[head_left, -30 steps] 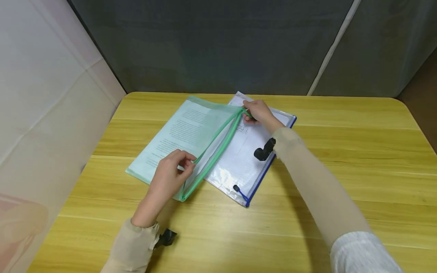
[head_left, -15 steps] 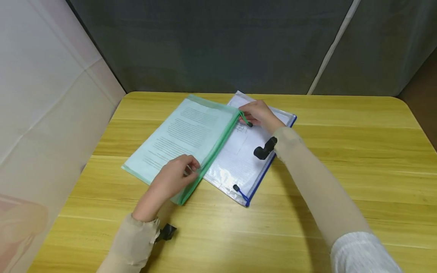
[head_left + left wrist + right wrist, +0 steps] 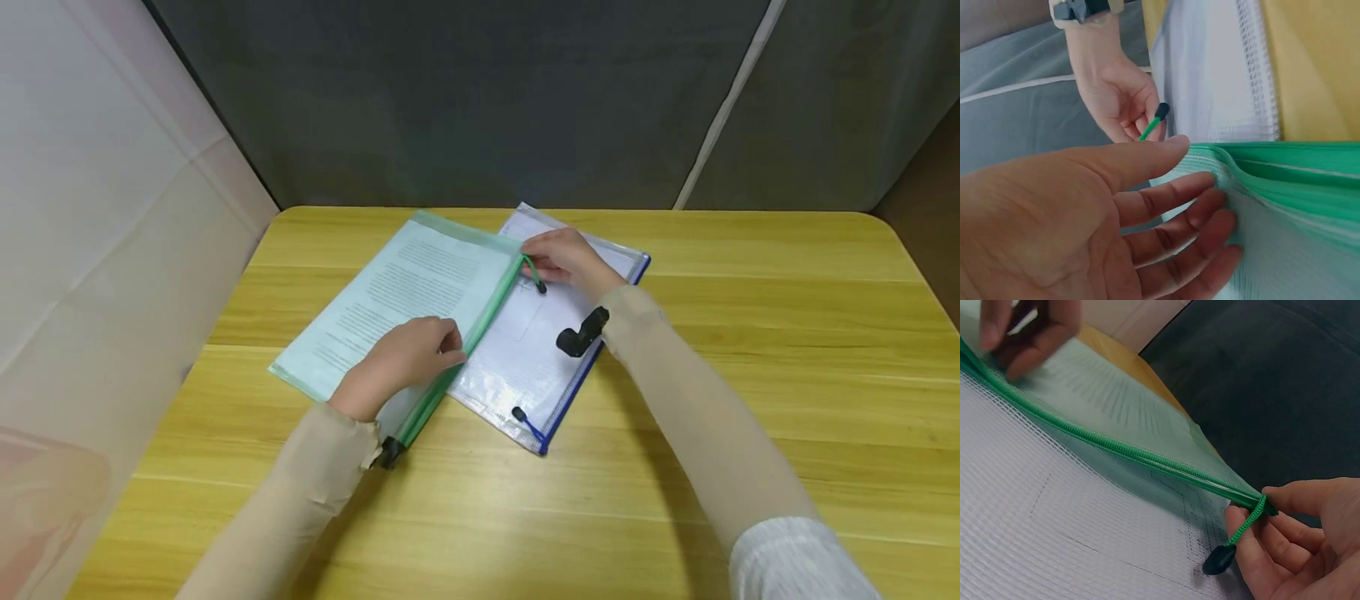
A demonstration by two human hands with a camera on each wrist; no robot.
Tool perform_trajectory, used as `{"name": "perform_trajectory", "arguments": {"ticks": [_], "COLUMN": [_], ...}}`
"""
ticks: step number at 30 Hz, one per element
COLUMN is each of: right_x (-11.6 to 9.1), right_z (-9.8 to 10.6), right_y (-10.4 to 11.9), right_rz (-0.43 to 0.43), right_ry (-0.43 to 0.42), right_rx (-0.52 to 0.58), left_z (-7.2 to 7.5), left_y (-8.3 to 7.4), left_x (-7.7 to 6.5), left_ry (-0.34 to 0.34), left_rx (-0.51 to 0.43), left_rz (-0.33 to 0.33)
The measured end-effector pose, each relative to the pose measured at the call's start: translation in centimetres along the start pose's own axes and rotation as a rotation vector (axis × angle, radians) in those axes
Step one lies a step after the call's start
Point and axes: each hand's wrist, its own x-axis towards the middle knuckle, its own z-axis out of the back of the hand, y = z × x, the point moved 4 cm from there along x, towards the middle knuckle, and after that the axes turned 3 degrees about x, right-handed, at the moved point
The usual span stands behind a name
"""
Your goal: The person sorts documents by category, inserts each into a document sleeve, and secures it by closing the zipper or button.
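A green mesh zipper pouch [image 3: 427, 279] with printed paper inside lies slanted on the table. It overlaps a clear mesh zipper pouch [image 3: 525, 350] that has a blue edge. My right hand [image 3: 566, 254] pinches the green pouch's far corner between thumb and fingers; a green pull cord [image 3: 1249, 524] with a black tip dangles there. My left hand [image 3: 412, 354] is over the green zipper edge [image 3: 487, 312], its fingers loosely bent and the thumb apart from them. In the left wrist view, the zipper strip gapes [image 3: 1310, 169] beside the left fingertips.
The wooden table [image 3: 750, 358] reaches a dark grey partition [image 3: 480, 100] at the back and a pale wall [image 3: 135, 208] on the left. A blue pull cord [image 3: 531, 425] lies at the near corner of the clear pouch.
The left fingers have let go of the green pouch's lifted upper edge, and its wide mouth has fallen nearly flat. The left hand then moved up along the zipper; the right stays at the corner.
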Motion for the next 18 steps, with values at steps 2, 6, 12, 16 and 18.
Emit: {"name": "perform_trajectory", "arguments": {"ticks": [2, 6, 12, 16, 18], "right_x": [0.0, 0.1, 0.1, 0.1, 0.0], "right_z": [-0.1, -0.4, -0.6, -0.7, -0.8], "right_y": [-0.1, -0.2, -0.4, -0.5, -0.6], "right_rz": [-0.006, -0.011, -0.002, -0.005, -0.01], "right_ry": [0.0, -0.004, -0.01, -0.012, -0.015], "right_rx": [0.01, 0.011, 0.035, 0.06, 0.067], "left_z": [0.2, 0.5, 0.9, 0.9, 0.9], "left_y": [0.0, -0.1, -0.4, -0.8, -1.1], "left_x": [1.0, 2.8, 5.5, 6.9, 7.6], "left_ry": [0.007, 0.016, 0.022, -0.015, -0.044], "left_rx": [-0.031, -0.125, -0.288, -0.455, -0.51], "left_rz": [-0.002, -0.035, -0.04, 0.004, 0.022]}}
